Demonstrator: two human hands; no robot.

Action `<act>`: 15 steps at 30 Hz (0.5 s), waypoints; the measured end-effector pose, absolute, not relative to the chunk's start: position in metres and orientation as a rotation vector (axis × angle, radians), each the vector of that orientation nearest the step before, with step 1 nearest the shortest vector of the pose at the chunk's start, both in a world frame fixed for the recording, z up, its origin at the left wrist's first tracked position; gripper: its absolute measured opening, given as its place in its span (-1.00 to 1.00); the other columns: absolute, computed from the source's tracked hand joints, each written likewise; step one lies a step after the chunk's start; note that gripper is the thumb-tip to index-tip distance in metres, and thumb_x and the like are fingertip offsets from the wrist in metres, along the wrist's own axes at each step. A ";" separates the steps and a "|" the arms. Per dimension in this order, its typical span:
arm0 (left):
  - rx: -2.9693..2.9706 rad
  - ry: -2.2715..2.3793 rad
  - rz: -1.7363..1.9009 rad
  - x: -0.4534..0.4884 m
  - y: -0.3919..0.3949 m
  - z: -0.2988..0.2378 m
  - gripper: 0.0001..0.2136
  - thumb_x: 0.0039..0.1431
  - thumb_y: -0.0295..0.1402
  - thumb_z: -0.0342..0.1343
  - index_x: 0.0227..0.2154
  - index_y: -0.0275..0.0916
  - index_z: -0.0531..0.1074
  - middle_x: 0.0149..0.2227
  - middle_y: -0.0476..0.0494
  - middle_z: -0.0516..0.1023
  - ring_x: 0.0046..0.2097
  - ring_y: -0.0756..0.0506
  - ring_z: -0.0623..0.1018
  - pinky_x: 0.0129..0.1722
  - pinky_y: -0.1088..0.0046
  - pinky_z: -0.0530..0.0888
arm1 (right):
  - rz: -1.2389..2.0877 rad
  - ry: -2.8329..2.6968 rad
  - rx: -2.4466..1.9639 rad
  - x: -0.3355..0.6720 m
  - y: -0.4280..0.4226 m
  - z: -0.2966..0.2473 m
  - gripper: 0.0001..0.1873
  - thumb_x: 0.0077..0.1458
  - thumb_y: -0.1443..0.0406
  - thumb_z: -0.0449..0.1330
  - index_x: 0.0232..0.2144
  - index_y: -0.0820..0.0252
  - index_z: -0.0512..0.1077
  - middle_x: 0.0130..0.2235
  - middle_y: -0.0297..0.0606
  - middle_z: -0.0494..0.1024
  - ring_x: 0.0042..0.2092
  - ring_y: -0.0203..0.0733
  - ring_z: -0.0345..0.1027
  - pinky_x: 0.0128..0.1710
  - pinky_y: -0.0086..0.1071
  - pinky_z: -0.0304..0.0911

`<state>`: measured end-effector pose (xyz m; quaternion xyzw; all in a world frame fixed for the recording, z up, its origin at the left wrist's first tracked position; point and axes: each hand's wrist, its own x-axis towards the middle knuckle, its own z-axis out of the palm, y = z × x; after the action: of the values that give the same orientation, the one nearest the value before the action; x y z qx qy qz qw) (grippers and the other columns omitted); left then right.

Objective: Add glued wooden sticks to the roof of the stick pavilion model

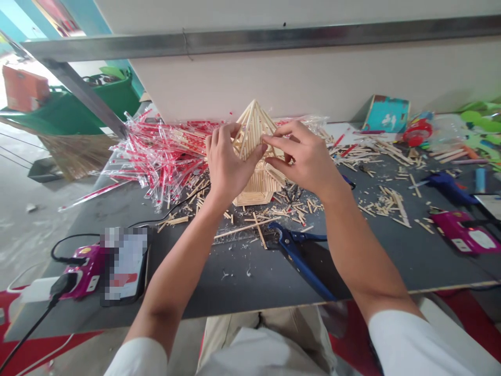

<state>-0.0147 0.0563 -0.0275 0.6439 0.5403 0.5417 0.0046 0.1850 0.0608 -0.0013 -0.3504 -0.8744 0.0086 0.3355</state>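
A model built from thin wooden sticks stands on the dark tabletop (219, 282), with a pointed pyramid roof (253, 125) above a ribbed, many-sided base (254, 190). My left hand (229, 162) grips the roof's left side. My right hand (301, 156) presses its fingertips against the roof's right side, and the two hands nearly meet at the front. Both hands hide much of the roof's front face. Loose wooden stick pieces and shavings lie around the base.
Behind on the left lies a heap of red-and-clear wrapped sticks (160, 156). A blue-handled saw (301, 256) lies in front, beside a metal ruler (238, 232). Magenta glue guns (84, 271) and a blurred phone (125, 263) sit near the table's front edge.
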 end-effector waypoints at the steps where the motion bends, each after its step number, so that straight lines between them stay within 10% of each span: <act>1: 2.018 1.691 1.689 -0.015 0.056 -0.027 -0.56 0.02 -0.21 0.42 -0.06 -0.10 0.40 -0.06 -0.18 0.54 0.01 -0.25 0.46 0.08 0.08 0.37 | 0.054 -2.270 -0.907 0.186 0.061 0.000 -0.56 0.29 0.23 0.22 0.19 0.09 0.47 0.13 -0.13 0.46 -0.19 -0.17 0.42 -0.06 -0.19 0.40; 7: 2.062 1.648 1.646 -0.022 0.056 -0.023 -0.55 0.01 -0.15 0.44 -0.07 -0.10 0.43 -0.07 -0.17 0.57 -0.01 -0.25 0.49 0.06 0.08 0.41 | 0.224 -2.223 -0.965 0.194 0.059 0.010 -0.55 0.20 0.14 0.31 0.13 0.02 0.49 0.10 -0.21 0.52 -0.35 -0.27 0.39 -0.21 -0.23 0.39; 15: 2.130 1.607 1.630 -0.029 0.061 -0.024 -0.56 0.02 -0.18 0.43 -0.06 -0.08 0.45 -0.09 -0.13 0.59 -0.06 -0.21 0.51 0.03 0.14 0.45 | 0.409 -2.522 -1.251 0.219 0.036 0.037 -0.84 0.19 0.18 0.31 -0.27 0.11 0.62 -0.42 -0.35 0.60 -0.45 -0.27 0.38 -0.38 -0.32 0.22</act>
<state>-0.0285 0.0610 -0.0238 0.6812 0.5140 0.5213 0.0076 0.2190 0.0355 0.0372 -0.4350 -0.8768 0.1423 0.1476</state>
